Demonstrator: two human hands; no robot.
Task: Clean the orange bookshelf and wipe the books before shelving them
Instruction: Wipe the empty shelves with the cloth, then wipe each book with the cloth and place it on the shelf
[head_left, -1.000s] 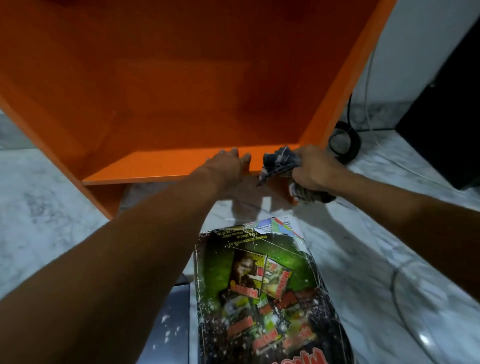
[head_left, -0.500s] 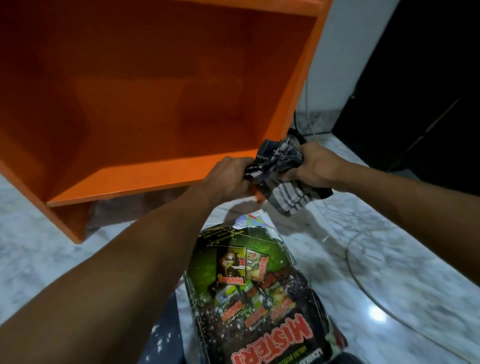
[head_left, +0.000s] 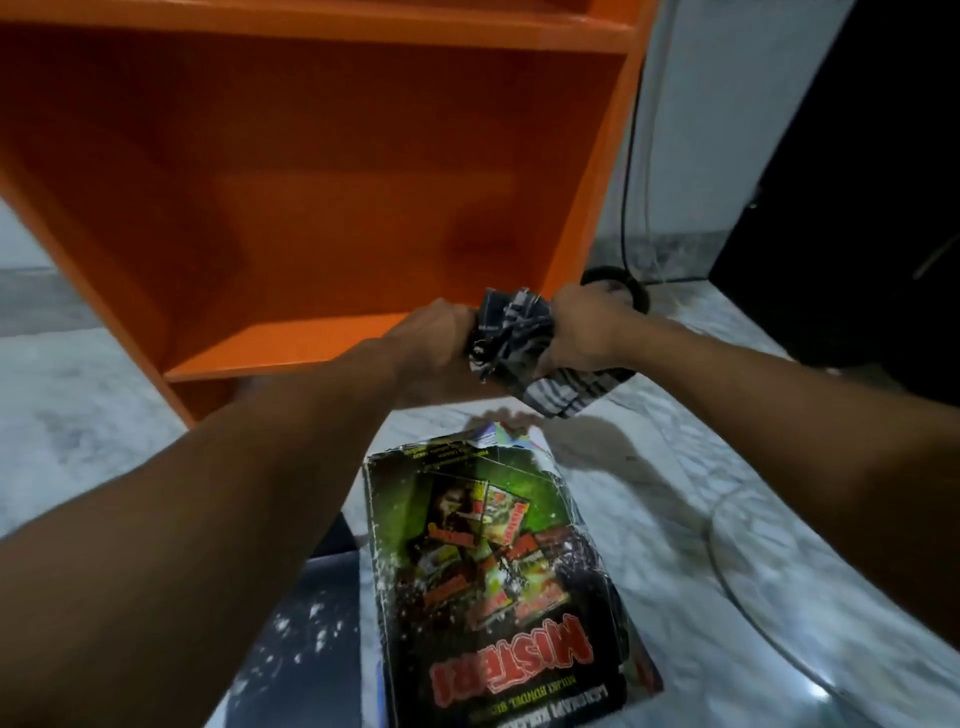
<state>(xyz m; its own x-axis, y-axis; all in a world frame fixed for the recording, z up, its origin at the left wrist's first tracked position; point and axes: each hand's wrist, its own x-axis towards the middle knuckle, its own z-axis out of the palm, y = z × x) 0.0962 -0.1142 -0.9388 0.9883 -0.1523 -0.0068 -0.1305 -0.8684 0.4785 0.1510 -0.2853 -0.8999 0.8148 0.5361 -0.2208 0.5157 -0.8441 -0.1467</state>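
Note:
The orange bookshelf (head_left: 332, 171) stands on the floor ahead, and its lower compartment holds nothing. In front of its bottom right corner I hold a crumpled black-and-white checked cloth (head_left: 511, 335) between both hands. My left hand (head_left: 436, 338) grips its left side and my right hand (head_left: 584, 332) grips its right side, with a loose end hanging below. A worn book with a green-and-black cover reading "MISTERI" (head_left: 498, 571) lies on the floor below my arms, on top of a stack.
A dusty dark blue book (head_left: 306, 618) lies left of the stack. A coiled black cable (head_left: 631, 286) sits by the shelf's right side, with wires running up the white wall. A black cabinet (head_left: 857, 182) stands at the right. The floor is grey marble (head_left: 727, 426).
My left hand left the shelf's front edge and closed on the cloth that my right hand held. The view tilted up, so more of the shelf shows.

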